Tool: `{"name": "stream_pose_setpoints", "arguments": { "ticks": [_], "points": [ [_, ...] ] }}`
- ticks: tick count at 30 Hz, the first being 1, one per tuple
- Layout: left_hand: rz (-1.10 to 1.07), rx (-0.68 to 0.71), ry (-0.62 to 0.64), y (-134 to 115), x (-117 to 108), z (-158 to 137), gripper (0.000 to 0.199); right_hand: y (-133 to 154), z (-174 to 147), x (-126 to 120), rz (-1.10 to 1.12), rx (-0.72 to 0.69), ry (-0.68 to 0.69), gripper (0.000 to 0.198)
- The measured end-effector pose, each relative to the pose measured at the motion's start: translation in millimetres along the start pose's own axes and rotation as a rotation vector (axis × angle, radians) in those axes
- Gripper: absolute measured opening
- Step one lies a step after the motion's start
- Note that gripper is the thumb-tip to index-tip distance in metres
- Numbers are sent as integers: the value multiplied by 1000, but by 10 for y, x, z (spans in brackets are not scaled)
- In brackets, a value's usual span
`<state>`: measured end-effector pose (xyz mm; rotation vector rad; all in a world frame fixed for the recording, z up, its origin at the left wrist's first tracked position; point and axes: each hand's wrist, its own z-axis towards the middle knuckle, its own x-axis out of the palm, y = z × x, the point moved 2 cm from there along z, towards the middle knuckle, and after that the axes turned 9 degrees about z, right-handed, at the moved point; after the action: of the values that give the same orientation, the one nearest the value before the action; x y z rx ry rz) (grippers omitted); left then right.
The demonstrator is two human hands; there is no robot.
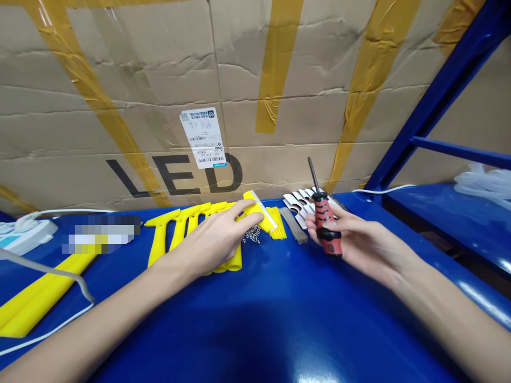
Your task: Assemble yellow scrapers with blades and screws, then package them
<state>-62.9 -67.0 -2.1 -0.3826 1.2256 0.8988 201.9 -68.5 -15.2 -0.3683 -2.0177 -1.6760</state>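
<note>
The left hand (225, 234) came in from 8 o'clock, its thumb and finger clamped on a yellow piece with a pale straight edge (252, 205), which lay tilted near the middle of the view. Taking that piece as the clock's centre, the right hand (359, 236) was at 3 o'clock, fingers wrapped around the red-and-black grip of a screwdriver (327, 213), whose shaft pointed up towards 11 o'clock, apart from everything else. Small screws (250, 235) sat in a heap at 6 to 7 o'clock, close under the left fingertips. Short yellow strips (281, 229) and grey strips (294, 226) lay near at 4 o'clock, with pale notched pieces (293, 201) at 3. Yellow handles (158, 239) stretched in a row at 9 o'clock, partly hidden by the left hand. The blue tabletop (271, 319) spread to 6 o'clock, and a taped carton (239, 80) rose at 12.
</note>
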Motion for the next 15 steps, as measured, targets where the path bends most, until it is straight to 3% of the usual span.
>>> {"name": "stream_pose_setpoints", "arguments": {
  "ticks": [5, 8, 12, 15],
  "points": [
    [-54, 33, -25, 0, -8, 18, 41, -74, 53, 98, -15, 54, -40, 23],
    [-76, 38, -35, -1, -27, 22, 39, -84, 128, 232, -166, 38, -66, 18],
    [-70, 53, -51, -8, -28, 13, 43, -119, 270, 412, -451, 26, -31, 24],
    [-72, 57, -41, -22, -34, 9, 50, -190, 362, 467, -475, 1, -23, 30]
  ]
}}
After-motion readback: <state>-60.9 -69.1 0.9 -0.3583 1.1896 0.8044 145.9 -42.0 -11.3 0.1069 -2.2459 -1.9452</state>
